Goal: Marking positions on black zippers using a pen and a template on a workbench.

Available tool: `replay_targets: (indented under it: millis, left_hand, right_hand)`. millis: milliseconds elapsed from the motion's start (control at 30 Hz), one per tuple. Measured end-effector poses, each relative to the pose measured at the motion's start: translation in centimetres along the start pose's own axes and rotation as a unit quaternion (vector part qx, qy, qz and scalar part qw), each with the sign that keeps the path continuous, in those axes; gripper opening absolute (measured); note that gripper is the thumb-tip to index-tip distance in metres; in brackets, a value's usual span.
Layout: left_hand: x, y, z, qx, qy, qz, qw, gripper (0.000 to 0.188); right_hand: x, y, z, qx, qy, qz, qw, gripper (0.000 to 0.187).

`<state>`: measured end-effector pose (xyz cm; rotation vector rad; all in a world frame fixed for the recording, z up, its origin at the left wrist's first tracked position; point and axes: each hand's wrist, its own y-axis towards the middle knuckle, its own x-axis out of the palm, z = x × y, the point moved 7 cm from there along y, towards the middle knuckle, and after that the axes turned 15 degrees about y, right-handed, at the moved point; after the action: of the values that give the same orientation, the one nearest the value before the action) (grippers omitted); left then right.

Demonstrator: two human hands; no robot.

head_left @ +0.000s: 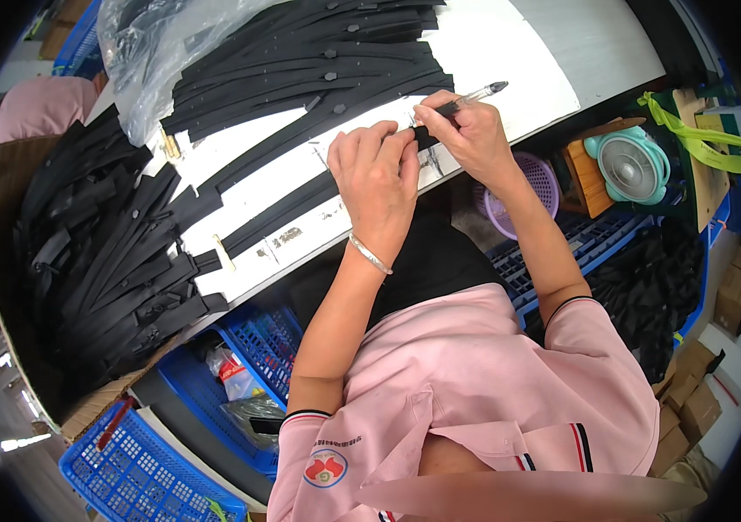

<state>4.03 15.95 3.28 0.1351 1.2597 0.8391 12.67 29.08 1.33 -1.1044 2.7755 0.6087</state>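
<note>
A pen (485, 91) with a clear barrel is gripped in my right hand (475, 135), its upper end pointing away to the right. The pen's writing tip is hidden by my fingers, low over the strip in front of me. My left hand (377, 178), fingers curled, presses a long black fabric strip (279, 224) against the white tabletop (518, 65). That strip lies along the near edge of the table and runs out to the left. Beyond my hands a heap of similar black strips (292, 74) is spread out, with small dark round pieces on some of them.
More black strips (100, 252) fill a cardboard box (5, 165) at the left. Clear plastic film (135, 61) lies at the far left. Blue baskets (144, 470) stand below the table. On the right are a purple basket (553, 187) and a small teal fan (631, 165).
</note>
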Motion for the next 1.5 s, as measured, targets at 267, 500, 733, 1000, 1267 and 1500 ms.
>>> replay_targets:
  millis: [267,500,733,1000,1267,1500]
  left_hand:
    - [0.3,-0.3,0.1,0.001,-0.026,0.009,1.000,0.014]
    - [0.4,-0.5,-0.5,-0.006,-0.032,0.006,0.999,0.016]
    - [-1.9,-2.9,0.1,-0.010,0.048,-0.056,0.997,0.035]
    - [0.2,0.1,-3.1,0.014,0.022,-0.112,0.993,0.043]
    - [-6.3,-2.1,-14.5,-0.048,0.196,-0.019,0.979,0.047]
    - [-11.8,-2.8,-23.4,-0.144,0.307,-0.102,0.935,0.036]
  right_hand:
    - [-0.6,-0.8,0.0,0.010,0.090,-0.031,0.995,0.020]
    - [0.2,-0.6,-0.1,-0.006,0.009,-0.071,0.997,0.020]
    - [-1.9,-1.5,0.5,0.031,0.147,0.028,0.988,0.020]
    - [-1.9,-1.8,0.2,-0.003,0.140,0.091,0.986,0.017]
    - [-0.7,-0.8,-0.6,0.039,0.135,0.036,0.989,0.021]
    - [-0.1,-0.4,-0.3,0.058,0.074,0.028,0.995,0.027]
